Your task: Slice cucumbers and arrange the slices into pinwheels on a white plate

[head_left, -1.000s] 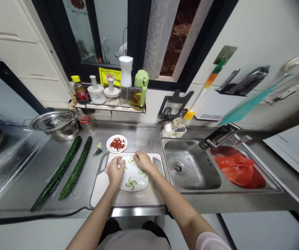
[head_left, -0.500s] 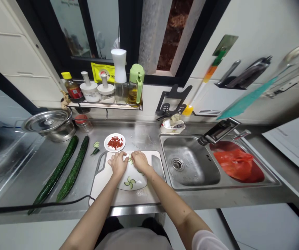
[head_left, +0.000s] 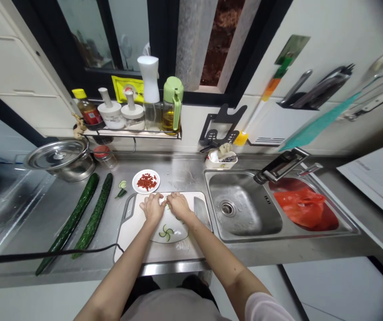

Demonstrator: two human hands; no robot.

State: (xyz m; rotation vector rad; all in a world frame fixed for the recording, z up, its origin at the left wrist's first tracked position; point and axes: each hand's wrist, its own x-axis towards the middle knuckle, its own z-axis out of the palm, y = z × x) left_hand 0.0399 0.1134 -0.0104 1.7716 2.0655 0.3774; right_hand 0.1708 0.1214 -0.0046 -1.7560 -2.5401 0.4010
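My left hand [head_left: 152, 207] and my right hand [head_left: 177, 204] meet over the far side of a white plate [head_left: 177, 230] that lies on a white cutting board [head_left: 134, 232]. Both hands have their fingers pinched together around small cucumber slices [head_left: 166, 206] at the plate's far rim. A pinwheel of cucumber slices [head_left: 166, 232] lies on the near part of the plate. A knife blade [head_left: 200, 212] rests on the board just right of my right hand.
Two whole cucumbers [head_left: 91, 216] lie left of the board, with cut ends [head_left: 122, 188] nearby. A small dish of red bits [head_left: 146, 181] sits behind the board. A lidded pot [head_left: 61, 159], a condiment shelf [head_left: 131, 131], a sink [head_left: 245, 209] and a black cable [head_left: 44, 255] surround the area.
My left hand has moved right and forward to join my right hand at the plate's far rim. The view has shifted slightly.
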